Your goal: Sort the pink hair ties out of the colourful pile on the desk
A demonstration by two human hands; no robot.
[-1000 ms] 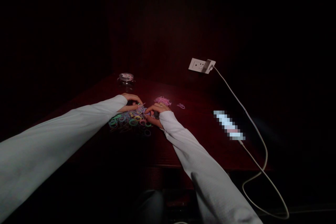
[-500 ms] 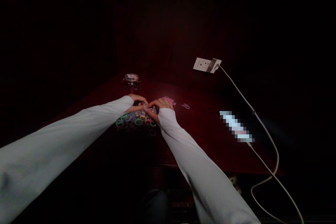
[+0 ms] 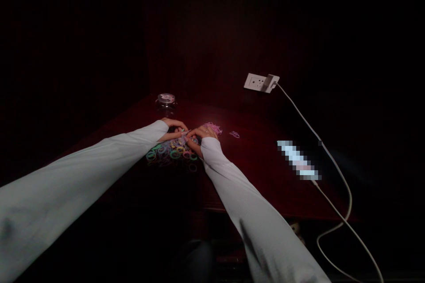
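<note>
A heap of small elastic hair ties in green, yellow, purple and pink lies on the dark red table under my hands. My left hand is closed, thumb and fingers pinched at the heap's far side. Close against its fingertips, my right hand is closed in a pinch too. Something pale purple shows between the two sets of fingertips; it looks like a hair tie, though the fingers partly cover it. Behind my right hand is a pile of pink hair ties, with a small purplish-pink bunch apart from it on the right.
A round clear jar stands at the back left. On the right lies a phone with a blurred screen, its white cable running to a charger in the wall socket. The table's front edge is dim.
My fingertips have shifted slightly where they meet, and the right fingers have drawn a little closer to the left. The heaps, jar and phone stay as they were.
</note>
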